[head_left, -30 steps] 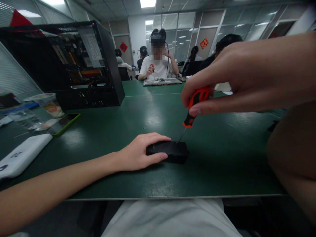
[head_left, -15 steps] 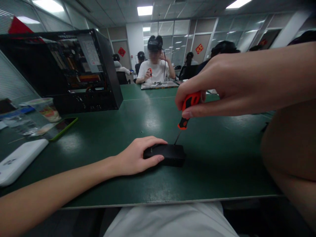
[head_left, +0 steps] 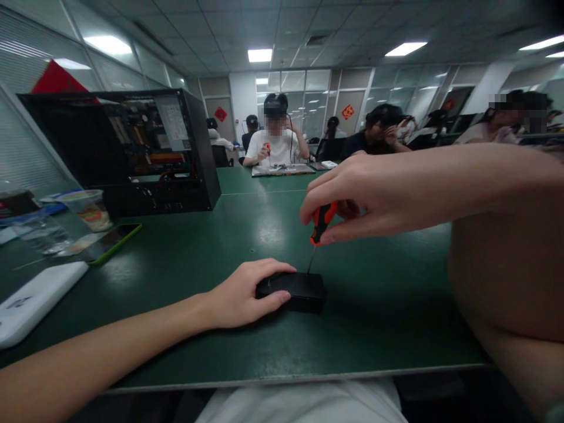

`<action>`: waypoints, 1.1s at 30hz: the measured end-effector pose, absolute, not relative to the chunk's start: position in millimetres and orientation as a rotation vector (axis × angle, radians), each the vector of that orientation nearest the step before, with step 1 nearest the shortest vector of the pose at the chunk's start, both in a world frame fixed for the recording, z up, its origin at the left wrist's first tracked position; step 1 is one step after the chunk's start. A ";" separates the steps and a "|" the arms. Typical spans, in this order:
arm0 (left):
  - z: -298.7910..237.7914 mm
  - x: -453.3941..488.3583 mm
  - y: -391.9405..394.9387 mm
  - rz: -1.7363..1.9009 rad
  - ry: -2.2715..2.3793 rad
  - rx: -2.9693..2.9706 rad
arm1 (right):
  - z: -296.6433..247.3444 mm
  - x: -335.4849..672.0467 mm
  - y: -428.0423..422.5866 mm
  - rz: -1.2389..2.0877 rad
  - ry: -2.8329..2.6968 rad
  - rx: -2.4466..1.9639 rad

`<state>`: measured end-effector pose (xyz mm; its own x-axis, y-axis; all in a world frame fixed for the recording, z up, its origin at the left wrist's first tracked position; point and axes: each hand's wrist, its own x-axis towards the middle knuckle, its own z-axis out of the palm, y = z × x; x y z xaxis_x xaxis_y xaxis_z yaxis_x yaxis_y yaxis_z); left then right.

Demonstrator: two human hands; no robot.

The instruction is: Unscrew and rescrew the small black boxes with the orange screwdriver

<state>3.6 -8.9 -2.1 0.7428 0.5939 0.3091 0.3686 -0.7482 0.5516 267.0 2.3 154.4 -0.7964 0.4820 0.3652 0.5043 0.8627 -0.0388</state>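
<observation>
I'm in a long, ceiling-lit office with glass partitions at the back, seated at a wide green table that fills most of my view. To my left on it stands an open computer case, its side off and boards showing. Across from me a person in a white shirt sits at the next table; others sit farther right. Near my left forearm lies a flat white device, and beyond it a phone in a green case and a plastic cup.

The black box lies flat on the table straight ahead of me, close to the near edge, with its long axis running left to right across my body. My left hand comes in from the left and is curled over the box's left end, fingers on top and thumb along the near side, pinning it down. My right hand hangs above and a little right of the box, not touching it, pinching the orange-and-black screwdriver between thumb and fingertips. The thin shaft slants down and slightly left from that hand, its tip meeting the box's top at the far edge, just beyond my left fingertips. The left hand is the nearer one; the right reaches the box only through the tool.
</observation>
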 end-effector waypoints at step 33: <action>-3.0 1.8 6.6 0.699 1.024 2.387 | 163.3 247.0 4.3 -0.175 -3.002 -0.681</action>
